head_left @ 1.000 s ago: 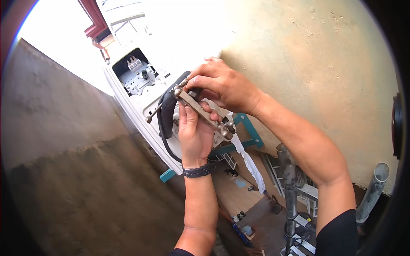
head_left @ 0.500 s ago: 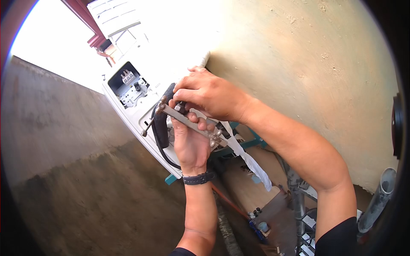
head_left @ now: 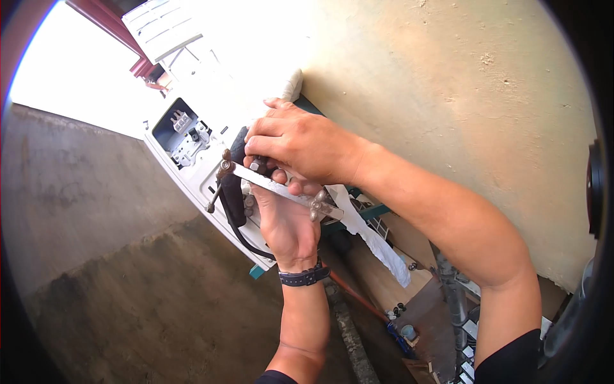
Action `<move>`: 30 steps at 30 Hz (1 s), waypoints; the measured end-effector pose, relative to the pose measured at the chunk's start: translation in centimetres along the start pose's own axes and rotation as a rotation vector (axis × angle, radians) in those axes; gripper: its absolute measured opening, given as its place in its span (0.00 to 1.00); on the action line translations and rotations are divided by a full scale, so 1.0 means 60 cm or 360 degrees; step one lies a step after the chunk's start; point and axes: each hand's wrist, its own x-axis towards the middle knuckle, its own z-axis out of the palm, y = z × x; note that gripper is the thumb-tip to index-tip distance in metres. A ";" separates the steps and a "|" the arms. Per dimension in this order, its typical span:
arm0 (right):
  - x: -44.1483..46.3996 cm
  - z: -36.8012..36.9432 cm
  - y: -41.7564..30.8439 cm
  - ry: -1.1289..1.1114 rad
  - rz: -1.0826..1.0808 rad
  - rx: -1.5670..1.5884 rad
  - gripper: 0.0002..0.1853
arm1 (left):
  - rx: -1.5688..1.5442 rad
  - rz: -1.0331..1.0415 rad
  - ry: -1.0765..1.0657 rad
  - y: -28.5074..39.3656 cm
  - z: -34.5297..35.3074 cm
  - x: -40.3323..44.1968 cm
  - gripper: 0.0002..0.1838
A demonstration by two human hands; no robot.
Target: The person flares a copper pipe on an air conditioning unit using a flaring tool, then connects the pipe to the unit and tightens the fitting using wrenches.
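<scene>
A metal clamp-like bar tool (head_left: 275, 185) with wing nuts lies across my left hand (head_left: 288, 224), whose fingers are wrapped round it from below. My right hand (head_left: 300, 141) bends over the tool's upper side, its fingertips pinched near a metal nut (head_left: 257, 164); what they grip is partly hidden. A thin handle with a round end (head_left: 211, 206) hangs from the tool's left end. Beside it, black foam-covered pipe (head_left: 231, 198) and a black cable run along the white outdoor unit (head_left: 192, 169). Its open recess (head_left: 182, 131) shows a terminal block.
White wrapping tape (head_left: 377, 249) hangs below the tool. A teal bracket (head_left: 257, 271) supports the unit. Beige wall (head_left: 448, 83) rises at right, grey wall (head_left: 96, 185) at left. Metal poles (head_left: 451, 288) and scattered items stand far below.
The view has shifted, and the unit and hands appear further left. The tool has turned flatter and shows a brighter face. Both hands stay at the tool.
</scene>
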 end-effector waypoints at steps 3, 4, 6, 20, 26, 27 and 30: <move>-0.001 -0.001 0.000 0.0008 -0.0017 0.0026 0.17 | 0.0136 -0.0088 -0.0181 0.021 -0.010 0.004 0.18; -0.001 -0.002 -0.001 0.0026 -0.0033 0.0061 0.16 | 0.0198 -0.0137 -0.0267 0.031 -0.016 0.008 0.18; 0.001 -0.002 -0.002 0.0025 -0.0018 0.0058 0.16 | 0.0227 -0.0168 -0.0271 0.040 -0.022 0.012 0.19; 0.004 -0.012 -0.003 -0.0030 0.0001 0.0041 0.20 | 0.0190 -0.0103 -0.0296 0.018 -0.011 0.014 0.18; 0.003 -0.017 -0.003 0.0011 0.0028 0.0048 0.15 | 0.0440 -0.0008 -0.0385 0.025 -0.038 0.022 0.31; 0.005 -0.020 -0.006 0.0009 0.0016 0.0026 0.14 | 0.0425 -0.0003 -0.0431 0.025 -0.032 0.023 0.30; 0.016 -0.026 -0.008 -0.0009 -0.0015 0.0017 0.12 | 0.0356 0.0088 -0.0346 0.014 -0.007 0.020 0.28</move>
